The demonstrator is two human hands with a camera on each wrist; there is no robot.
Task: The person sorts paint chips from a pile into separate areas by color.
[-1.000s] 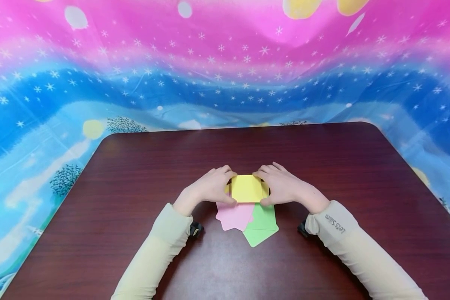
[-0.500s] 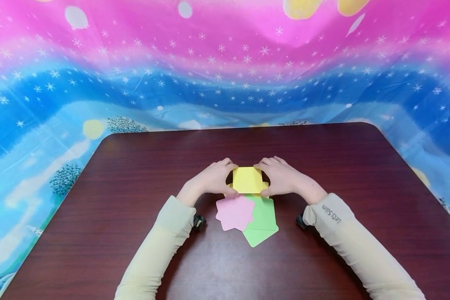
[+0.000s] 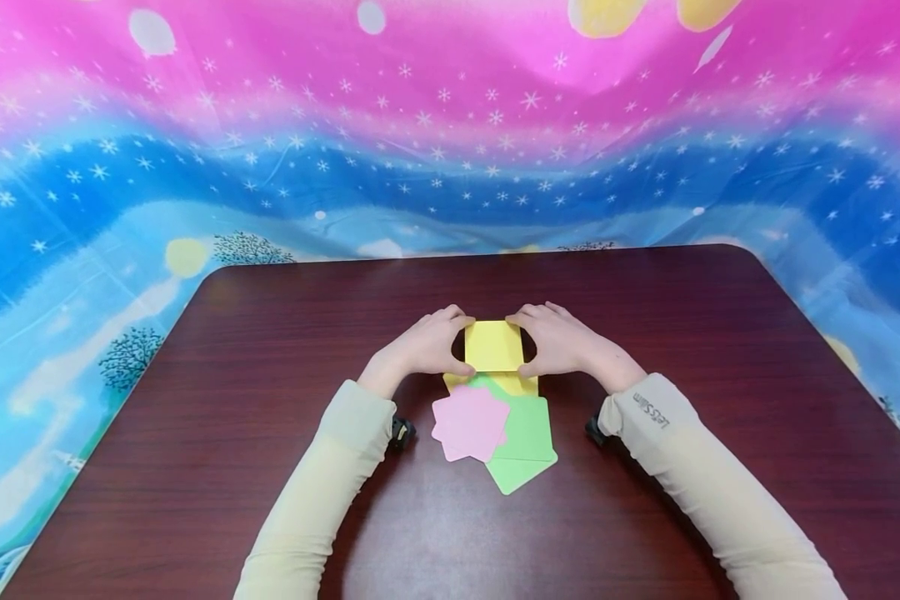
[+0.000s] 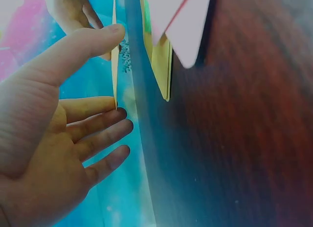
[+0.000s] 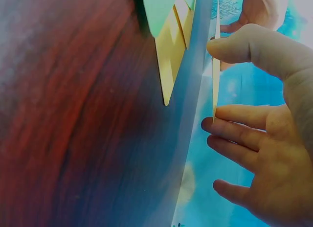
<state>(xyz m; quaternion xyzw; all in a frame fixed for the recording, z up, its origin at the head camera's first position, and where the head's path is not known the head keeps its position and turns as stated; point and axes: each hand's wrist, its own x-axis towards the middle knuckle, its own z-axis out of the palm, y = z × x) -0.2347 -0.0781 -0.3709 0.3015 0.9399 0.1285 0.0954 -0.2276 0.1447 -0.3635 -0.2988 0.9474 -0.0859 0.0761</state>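
A square yellow paper card (image 3: pixel 494 345) is held up above the table between both hands. My left hand (image 3: pixel 431 343) grips its left edge, thumb at the near corner and index finger at the far one. On the opposite edge my right hand (image 3: pixel 558 340) holds it the same way. Seen edge-on in the left wrist view, the yellow card (image 4: pixel 115 80) is thin and stands apart from the pile. Below it lie pink cards (image 3: pixel 470 423) with rounded corners, fanned out, overlapping green cards (image 3: pixel 531 429). More yellow cards (image 3: pixel 527 385) show behind these, partly covered.
A dark reddish-brown wooden table (image 3: pixel 307 333) with rounded far corners bears the pile. Behind it hangs a pink and blue cloth (image 3: pixel 450 150) with snowflakes and trees. A small black device (image 3: pixel 402 432) sits at the left wrist.
Both hands have moved away from the person with the yellow card, from over the pile to beyond it. More of the pile's yellow and green cards now shows. The pink cards have stayed put.
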